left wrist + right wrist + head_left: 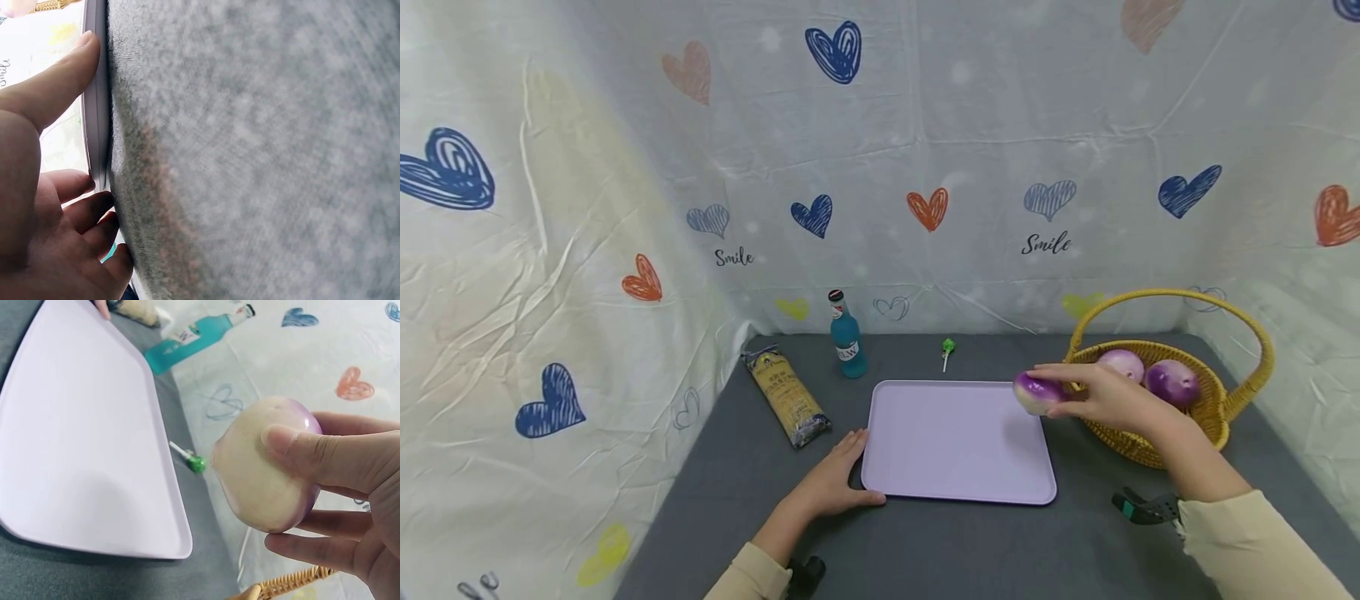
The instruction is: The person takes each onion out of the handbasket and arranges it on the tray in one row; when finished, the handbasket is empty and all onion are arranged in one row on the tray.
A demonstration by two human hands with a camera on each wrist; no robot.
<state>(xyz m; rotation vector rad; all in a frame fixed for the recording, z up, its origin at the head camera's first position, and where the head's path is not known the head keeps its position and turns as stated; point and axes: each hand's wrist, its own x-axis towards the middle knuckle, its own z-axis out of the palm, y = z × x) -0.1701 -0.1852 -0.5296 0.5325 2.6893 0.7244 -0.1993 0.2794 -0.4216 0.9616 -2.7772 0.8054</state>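
Observation:
My right hand (1101, 398) holds a purple-and-white turnip (265, 465) above the right end of a pale lilac tray (958, 442), thumb on one side and fingers on the other. In the right wrist view the turnip's pale side shows, pinched by the right hand (350, 481). At the tray's front left corner rests my left hand (835, 477), thumb and fingers spread along the rim. The left wrist view shows that hand (56, 206) touching the tray's edge (95, 119). Two more turnips (1172, 383) lie in a yellow wicker basket (1131, 446), beside the right forearm.
Behind the tray stand a blue bottle (848, 342) with a dark cap and a green lollipop (948, 347) lying on the grey table (880, 550). A yellow packet (786, 396) lies left of the tray. Heart-printed cloth (865, 150) encloses the back and sides.

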